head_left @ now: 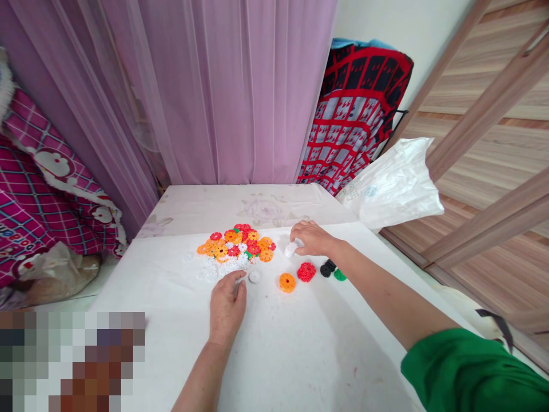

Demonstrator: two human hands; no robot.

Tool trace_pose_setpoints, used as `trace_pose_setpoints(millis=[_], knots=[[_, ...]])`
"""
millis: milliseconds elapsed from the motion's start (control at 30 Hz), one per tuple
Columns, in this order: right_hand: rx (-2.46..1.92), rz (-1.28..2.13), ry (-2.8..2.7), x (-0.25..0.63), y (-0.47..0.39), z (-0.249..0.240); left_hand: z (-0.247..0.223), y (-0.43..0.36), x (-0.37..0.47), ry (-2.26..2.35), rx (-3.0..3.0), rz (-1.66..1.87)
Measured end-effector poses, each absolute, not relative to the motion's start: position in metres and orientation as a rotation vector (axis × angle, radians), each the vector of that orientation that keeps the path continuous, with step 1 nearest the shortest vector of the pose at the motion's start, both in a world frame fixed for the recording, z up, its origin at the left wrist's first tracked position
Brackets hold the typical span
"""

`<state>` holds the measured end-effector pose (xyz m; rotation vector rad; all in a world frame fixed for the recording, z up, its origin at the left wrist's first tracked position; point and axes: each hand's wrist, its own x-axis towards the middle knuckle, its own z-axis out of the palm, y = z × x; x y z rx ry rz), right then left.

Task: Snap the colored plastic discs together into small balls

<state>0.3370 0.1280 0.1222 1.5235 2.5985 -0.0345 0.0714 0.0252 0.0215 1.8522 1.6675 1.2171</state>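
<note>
A heap of flower-shaped plastic discs (234,250) in orange, red, white and a little green lies on the white-covered table. My left hand (227,303) rests at the near side of the heap, thumb and fingers apart. Just beyond its fingertips are loose white discs (210,271) and a small white stack (254,277). To the right of the heap, my right hand (312,237) has its fingers closed on a stack of white discs (290,249). Nearer me stand an orange stack (287,282) and a red stack (306,272). Black discs (326,269) and green discs (339,274) sit by my right forearm, partly hidden.
A white plastic bag (394,186) hangs at the table's right back corner. Behind it is a red and black patterned cloth (347,114). A purple curtain (231,91) hangs along the far edge, and a pink plaid cloth (55,200) is at left.
</note>
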Motion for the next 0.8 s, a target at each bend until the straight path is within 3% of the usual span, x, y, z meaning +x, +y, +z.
trace_pose_setpoints(millis=[333, 500, 800], knots=[[1.515, -0.012, 2.567, 0.328, 0.125, 0.125, 0.018, 0.025, 0.073, 1.635, 1.793, 1.278], [1.474, -0.072, 2.698, 0.291, 0.096, 0.129, 0.008, 0.03, 0.07, 1.593, 1.567, 1.47], [1.669, -0.184, 2.627, 0.215, 0.062, 0.087, -0.003, 0.036, 0.063, 1.494, 1.162, 1.637]])
